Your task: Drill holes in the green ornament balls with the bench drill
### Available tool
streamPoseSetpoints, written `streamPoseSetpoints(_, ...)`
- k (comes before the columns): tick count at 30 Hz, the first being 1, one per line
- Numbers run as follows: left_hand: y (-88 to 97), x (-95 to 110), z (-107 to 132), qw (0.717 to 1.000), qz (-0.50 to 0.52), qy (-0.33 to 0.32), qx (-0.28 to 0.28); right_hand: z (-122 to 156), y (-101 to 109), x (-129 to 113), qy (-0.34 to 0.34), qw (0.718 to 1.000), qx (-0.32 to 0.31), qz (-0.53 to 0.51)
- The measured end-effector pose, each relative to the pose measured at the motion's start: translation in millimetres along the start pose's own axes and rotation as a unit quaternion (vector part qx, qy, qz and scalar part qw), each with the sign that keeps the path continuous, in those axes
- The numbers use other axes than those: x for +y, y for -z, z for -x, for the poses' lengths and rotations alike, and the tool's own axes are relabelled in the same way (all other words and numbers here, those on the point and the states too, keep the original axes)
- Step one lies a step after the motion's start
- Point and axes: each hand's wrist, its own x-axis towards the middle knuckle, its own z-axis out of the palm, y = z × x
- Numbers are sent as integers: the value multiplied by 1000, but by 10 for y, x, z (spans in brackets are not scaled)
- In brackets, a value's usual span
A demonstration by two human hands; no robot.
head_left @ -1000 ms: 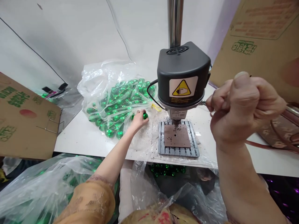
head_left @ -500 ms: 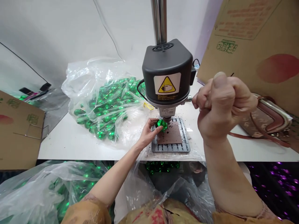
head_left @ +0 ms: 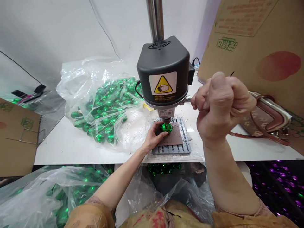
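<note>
My left hand (head_left: 154, 136) has its thumb and fingers around a shiny green faceted ball (head_left: 166, 127). That ball sits on the brown pad (head_left: 174, 136) of the slotted metal base (head_left: 186, 139), right beneath the chuck (head_left: 167, 120) of a black drill press (head_left: 163, 72). Raised at the right of the machine, my right hand (head_left: 222, 104) is closed in a fist at the drill press lever (head_left: 187, 98), whose metal rod runs in toward the fingers; the grip itself is mostly hidden. Dark shavings lie scattered over the base.
A clear plastic bag (head_left: 80, 76) full of green balls lies left of the drill press. Cardboard boxes stand at right (head_left: 249, 57) and left (head_left: 19, 136). A handbag (head_left: 268, 117) lies behind my right forearm. Below the table edge are more bagged green balls (head_left: 78, 186) and purple shiny pieces (head_left: 282, 183).
My left hand has brought the green ball slightly right, onto the pad beneath the chuck. My right hand stays closed at the lever. The whole view has shifted a little.
</note>
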Motion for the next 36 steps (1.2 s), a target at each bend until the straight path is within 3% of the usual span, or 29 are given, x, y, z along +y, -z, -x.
streamPoseSetpoints(17,-41,26,74,999,-28,-25,-21,30,15,-57,6,999,-20,48)
streamPoseSetpoints(23,-109,58,105,1000,-15,-8,-14,26,-8,-44,16,1000,-7,-3)
streamPoseSetpoints(36,-100,-25,110,1000,-13,7,-7,208,129,107,87,996,-6,-25)
